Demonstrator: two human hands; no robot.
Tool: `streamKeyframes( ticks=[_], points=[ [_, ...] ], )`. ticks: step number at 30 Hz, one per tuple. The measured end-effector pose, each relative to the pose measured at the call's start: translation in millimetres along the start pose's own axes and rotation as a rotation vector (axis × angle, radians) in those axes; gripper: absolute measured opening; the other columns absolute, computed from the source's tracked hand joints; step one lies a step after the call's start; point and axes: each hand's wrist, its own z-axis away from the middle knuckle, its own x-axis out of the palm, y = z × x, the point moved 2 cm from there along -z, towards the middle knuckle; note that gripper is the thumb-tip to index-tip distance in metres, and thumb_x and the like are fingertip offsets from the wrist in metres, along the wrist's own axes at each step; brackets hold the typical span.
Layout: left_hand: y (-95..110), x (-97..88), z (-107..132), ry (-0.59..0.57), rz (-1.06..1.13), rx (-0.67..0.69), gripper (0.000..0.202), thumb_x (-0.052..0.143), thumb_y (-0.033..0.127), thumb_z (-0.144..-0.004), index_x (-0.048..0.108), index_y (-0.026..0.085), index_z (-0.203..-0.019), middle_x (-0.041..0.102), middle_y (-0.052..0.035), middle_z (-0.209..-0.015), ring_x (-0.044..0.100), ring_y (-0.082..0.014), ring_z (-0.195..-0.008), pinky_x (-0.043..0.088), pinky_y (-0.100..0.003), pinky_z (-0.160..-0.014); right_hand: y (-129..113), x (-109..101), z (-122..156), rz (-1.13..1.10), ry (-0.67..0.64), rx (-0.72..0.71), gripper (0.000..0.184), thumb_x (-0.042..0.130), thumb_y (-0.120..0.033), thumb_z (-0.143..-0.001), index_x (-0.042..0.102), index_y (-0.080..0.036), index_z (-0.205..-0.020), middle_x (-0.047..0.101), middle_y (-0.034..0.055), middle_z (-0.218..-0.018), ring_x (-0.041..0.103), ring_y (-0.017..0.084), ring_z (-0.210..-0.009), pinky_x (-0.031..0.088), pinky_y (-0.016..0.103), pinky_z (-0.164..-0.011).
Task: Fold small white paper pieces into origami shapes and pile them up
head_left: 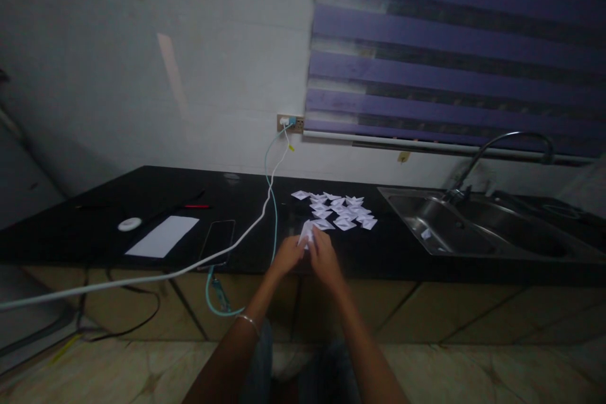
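Note:
Between my two hands, just above the front of the black counter, is a folded piece of white paper, its tip pointing away from me. The fingers of my left hand close on its left side. My right hand grips it from the right, with the fingers bent over the paper. Right behind my hands lies a loose group of several folded paper boats, white and small. Some of them overlap. The lower part of the held paper is hidden by my fingers.
On the black counter to the left lie a sheet of white paper, a phone, a red pen and a white roll. A white cable crosses from the wall socket. A steel sink stands right.

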Motion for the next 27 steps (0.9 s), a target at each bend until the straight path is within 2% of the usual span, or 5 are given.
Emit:
streamKeyframes(
  ticks=[6,11,19,23,27],
  points=[
    [2.1,-0.1,0.7,-0.015,-0.038,0.012,0.053,0.033,0.055,-0.086,0.053,0.013,-0.059,0.048,0.0014,-0.05,0.046,-0.0112,-0.048,0.029,-0.021,-0.048,8.4,-10.3,-5.5,-0.141,0.115,0.111,0.024,0.049,-0.024,-0.086,0.061,-0.022,-0.107,0.054,0.0101,-0.121,0.048,0.024,-0.115,0.041,0.043,-0.095],
    [5.8,-0.1,3.1,-0.067,-0.044,0.047,0.053,0.033,0.055,-0.086,0.057,0.013,-0.064,0.05,0.0017,-0.053,0.046,-0.0112,-0.049,0.029,-0.021,-0.049,15.8,-15.9,-9.4,-0.193,0.175,0.231,0.012,0.054,-0.025,-0.081,0.063,-0.018,-0.082,0.052,0.01,-0.104,0.054,0.022,-0.097,0.049,0.033,-0.075],
    [7.2,2.4,2.0,-0.001,-0.08,0.109,0.055,0.031,0.052,-0.088,0.065,0.01,-0.08,0.063,-0.0043,-0.072,0.053,-0.0158,-0.066,0.037,-0.023,-0.059,-7.8,-11.5,-5.0,0.055,0.19,0.059,0.014,0.042,-0.02,-0.088,0.056,-0.019,-0.086,0.054,0.0078,-0.092,0.048,0.022,-0.093,0.04,0.037,-0.084],
    [7.4,2.4,2.3,0.001,-0.101,0.129,0.055,0.031,0.05,-0.089,0.066,0.01,-0.079,0.064,-0.0056,-0.072,0.054,-0.0169,-0.067,0.039,-0.023,-0.059,-7.1,-10.2,-3.7,0.077,0.175,0.093,0.016,0.038,-0.02,-0.09,0.054,-0.019,-0.091,0.056,0.008,-0.088,0.049,0.022,-0.088,0.04,0.036,-0.08],
    [6.1,2.5,1.6,0.0,-0.099,0.146,0.053,0.031,0.047,-0.089,0.068,0.01,-0.086,0.066,-0.0065,-0.077,0.056,-0.0176,-0.069,0.041,-0.025,-0.066,-2.3,-10.0,-4.1,0.046,0.181,0.151,0.014,0.047,-0.025,-0.086,0.056,-0.017,-0.093,0.057,0.0083,-0.088,0.051,0.021,-0.085,0.042,0.033,-0.077]
  ],
)
